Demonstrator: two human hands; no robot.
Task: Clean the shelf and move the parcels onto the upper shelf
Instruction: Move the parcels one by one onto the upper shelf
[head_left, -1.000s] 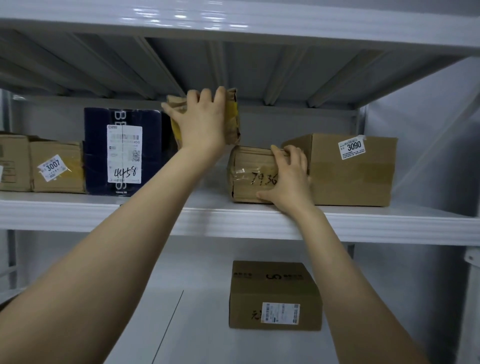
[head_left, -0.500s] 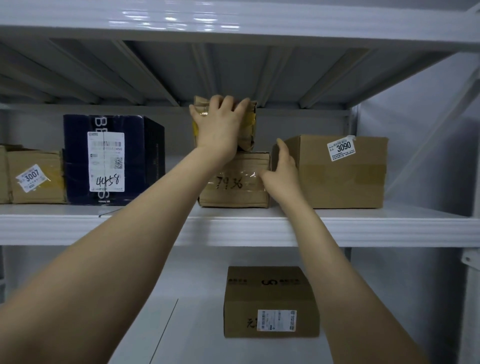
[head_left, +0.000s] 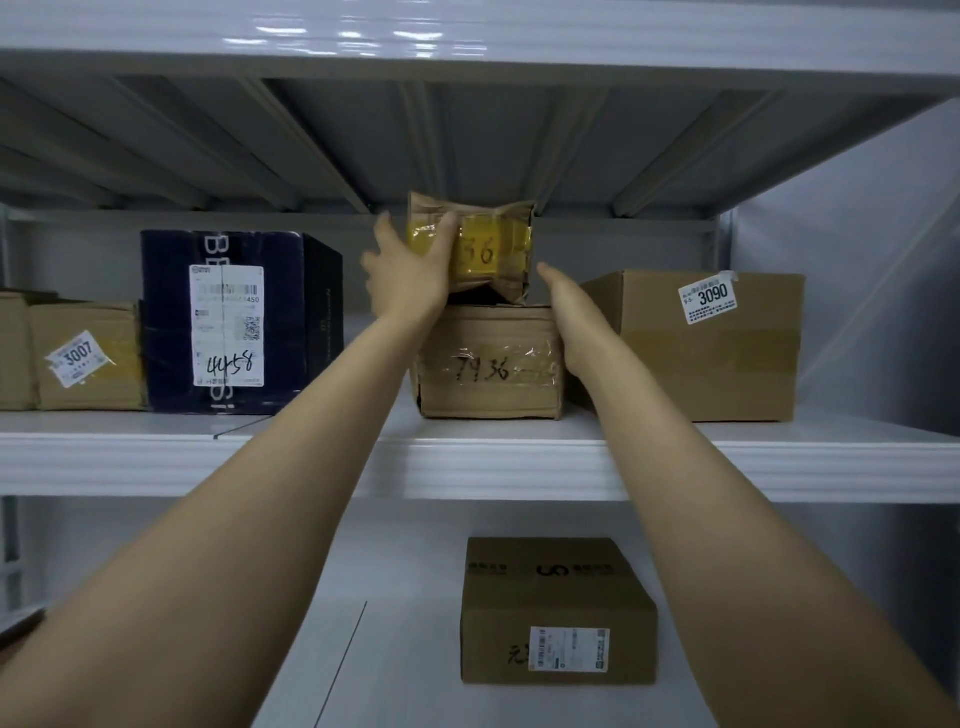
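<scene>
My left hand (head_left: 410, 275) grasps the small parcel (head_left: 491, 249) at its left end: the thumb lies across the yellow-taped front and the fingers wrap round behind it. The parcel is a crumpled brown paper pack. Its long axis runs left to right, in line with the front edge of the shelf, and the taped face with a handwritten "36" is turned toward me. It sits directly on top of the taped box (head_left: 488, 364) marked 7936. A dark gap shows under its middle, so I cannot tell whether it rests there fully.

My right hand (head_left: 569, 317) is relaxed, fingers straight and pointing up. It lies along the right edge of the taped box, in the gap between that box and the large box (head_left: 727, 358) labelled 3090. It grips nothing.

All of this stands on the upper shelf (head_left: 467, 462), a white metal board. To the left on the same board are a dark blue box (head_left: 234, 322) with a white label reading 4458 and a brown box (head_left: 88, 358) labelled 3007.

One more cardboard box (head_left: 556, 608) lies on the lower shelf (head_left: 405, 649). The ribbed grey underside of another shelf (head_left: 467, 135) hangs overhead, and a plain grey wall (head_left: 857, 234) stands to the right.
</scene>
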